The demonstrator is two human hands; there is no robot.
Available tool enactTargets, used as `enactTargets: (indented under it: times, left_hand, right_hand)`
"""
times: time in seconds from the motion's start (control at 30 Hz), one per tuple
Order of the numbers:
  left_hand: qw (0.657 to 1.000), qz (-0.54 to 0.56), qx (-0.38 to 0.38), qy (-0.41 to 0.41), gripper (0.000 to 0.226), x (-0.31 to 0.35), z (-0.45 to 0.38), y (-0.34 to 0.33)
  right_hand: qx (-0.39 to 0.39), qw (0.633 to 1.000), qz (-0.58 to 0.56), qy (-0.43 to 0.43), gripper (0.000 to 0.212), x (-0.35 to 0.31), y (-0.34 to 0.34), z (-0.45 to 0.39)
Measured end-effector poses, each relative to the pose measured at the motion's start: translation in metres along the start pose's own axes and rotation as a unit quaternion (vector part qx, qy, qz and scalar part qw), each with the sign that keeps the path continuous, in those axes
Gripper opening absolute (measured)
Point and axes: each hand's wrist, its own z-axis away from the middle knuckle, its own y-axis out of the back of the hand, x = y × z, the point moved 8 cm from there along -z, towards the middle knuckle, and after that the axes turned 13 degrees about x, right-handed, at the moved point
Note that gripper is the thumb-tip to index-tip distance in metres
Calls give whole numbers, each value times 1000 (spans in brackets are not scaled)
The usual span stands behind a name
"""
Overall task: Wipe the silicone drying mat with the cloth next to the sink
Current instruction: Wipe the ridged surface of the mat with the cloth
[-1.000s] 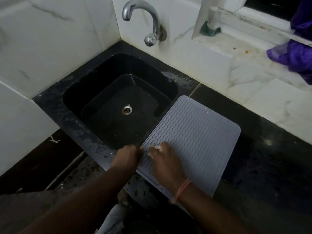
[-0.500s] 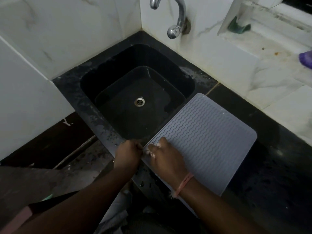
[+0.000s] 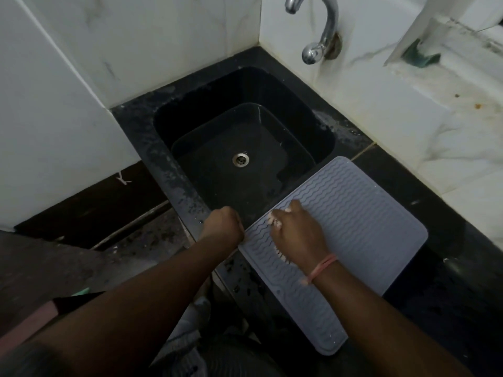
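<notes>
While the head camera looks down into a tiled corner, a black sink [image 3: 245, 148] fills the middle of the picture, set into a dark, wet-speckled counter [image 3: 449, 281] with a steel drain [image 3: 240, 159] at its bottom and a chrome tap [image 3: 318, 31] curving out of the white marble-look wall [image 3: 163, 44] behind it. To the upper right a pale, stained ledge [image 3: 446, 85] carries a small dark green object [image 3: 420, 57] that is too indistinct to name. Nothing lies on the grey silicone drying mat [image 3: 359, 221] apart from the person's right hand and forearm; the mat sits flat on the counter just right of the sink, its wavy ridges running across it and its near end reaching to the counter's front edge. A left hand [image 3: 224, 225] is curled into a fist, fingers together, at the mat's left corner by the sink rim; whether it pinches the mat's edge cannot be told. A right hand [image 3: 298, 234], wearing a pink band [image 3: 322, 268] at the wrist, presses palm-down on the mat's left part, fingers bunched over a pale cloth [image 3: 275, 221] of which only scraps show at the fingertips and beside the palm.
</notes>
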Motion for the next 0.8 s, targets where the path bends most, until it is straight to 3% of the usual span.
enactTargets:
  times: [0.17, 0.37, 0.6, 0.8]
  left_hand:
    - [1000, 22, 3, 2, 12, 1, 1, 3]
    - [999, 26, -24, -4, 14, 0, 2, 3]
    - [1000, 6, -18, -6, 8, 3, 0, 4]
    - [1000, 0, 11, -9, 17, 2, -3, 3]
  right_hand:
    - [-59, 997, -28, 43, 22, -59, -26, 46]
    - [-37, 998, 28, 45, 31, -22, -11, 14]
    - [0, 999, 40, -32, 29, -6, 1, 0]
    - [-49, 998, -3, 47, 23, -60, -23, 45]
